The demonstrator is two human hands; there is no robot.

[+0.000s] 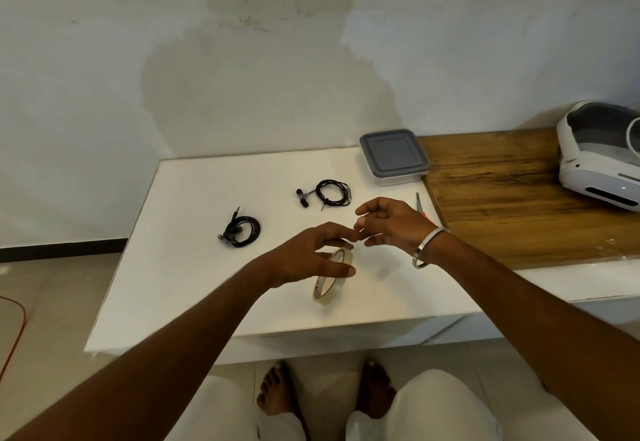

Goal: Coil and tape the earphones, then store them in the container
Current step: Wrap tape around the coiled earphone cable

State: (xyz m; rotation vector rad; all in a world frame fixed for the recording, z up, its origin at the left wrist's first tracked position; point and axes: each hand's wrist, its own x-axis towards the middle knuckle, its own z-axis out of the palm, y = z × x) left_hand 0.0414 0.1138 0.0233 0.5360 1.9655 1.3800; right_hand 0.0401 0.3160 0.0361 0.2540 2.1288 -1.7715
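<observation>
Two coiled sets of black earphones lie on the white worktop (194, 288): the left earphones (240, 231) nearer, the far earphones (327, 193) toward the lidded container (393, 156), which sits closed at the far right edge. Neither coil shows any tape that I can make out.

The left hand (308, 257) steadies the tape roll (333, 272), which stands on edge, with the thumb laid against it. The fingers reach toward the right hand (389, 224), whose fingertips (360, 222) look pinched together, probably on a clear strip too faint to confirm.

The scissors (420, 203) lie just beyond that hand, within easy reach for cutting. A white headset (599, 160) rests on the wooden surface (502, 198), far right.
</observation>
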